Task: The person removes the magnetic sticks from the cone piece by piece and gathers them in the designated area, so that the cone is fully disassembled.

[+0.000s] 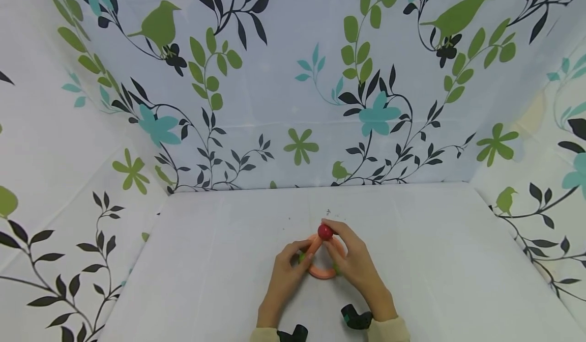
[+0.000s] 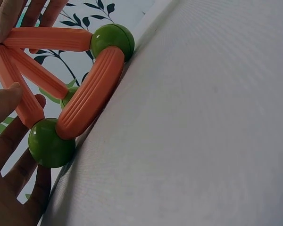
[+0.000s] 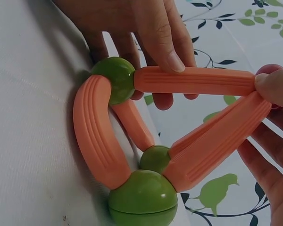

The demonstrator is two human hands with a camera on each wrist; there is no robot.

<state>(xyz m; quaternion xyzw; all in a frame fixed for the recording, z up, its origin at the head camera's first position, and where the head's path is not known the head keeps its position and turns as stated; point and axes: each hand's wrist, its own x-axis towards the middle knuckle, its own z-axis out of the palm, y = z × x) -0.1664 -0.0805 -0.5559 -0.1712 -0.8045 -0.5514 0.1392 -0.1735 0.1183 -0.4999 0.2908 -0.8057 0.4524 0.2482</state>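
Note:
A pyramid-shaped toy frame of orange ridged rods and balls stands on the white surface. Its base is a ring of curved orange rods joined by green balls. Straight orange rods rise from the green balls and meet at a red ball on top. My left hand pinches one straight rod, its thumb on the near side and fingers behind, beside a green ball. My right hand holds the red ball at the apex between thumb and fingers, which partly hide it in the wrist views.
A white-covered table lies under the toy. Behind it and at both sides hang white cloths printed with leaves, birds and flowers. Dark wrist-worn devices sit at both wrists, close to the table.

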